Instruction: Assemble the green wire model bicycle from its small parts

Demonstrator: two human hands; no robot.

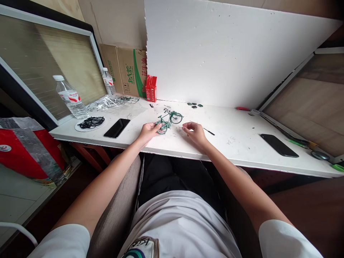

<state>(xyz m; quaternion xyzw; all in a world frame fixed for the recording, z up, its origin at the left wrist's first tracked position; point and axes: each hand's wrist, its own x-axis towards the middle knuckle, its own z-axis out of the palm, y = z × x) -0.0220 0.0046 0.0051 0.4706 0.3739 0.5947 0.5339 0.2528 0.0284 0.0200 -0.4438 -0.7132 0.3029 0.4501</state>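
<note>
Bicycle model (pixel 167 125) in green is at the tabletop (pixel 235 123), the fingers of my left hand (pixel 147 132) clamped on its near end. My right hand (pixel 195 133) is just beside it; whether those fingers meet, I cannot tell. Farther left, I see a black phone (pixel 117 128).

- We are seeing a white table (pixel 236 143) spanning the view.
- We are facing a white board (pixel 228 53), a beige wall (pixel 115 21) behind.
- We are looking between two framed panes (pixel 57 61).
- We are glimpsing pale tiles (pixel 16 211) low on the left.
</note>
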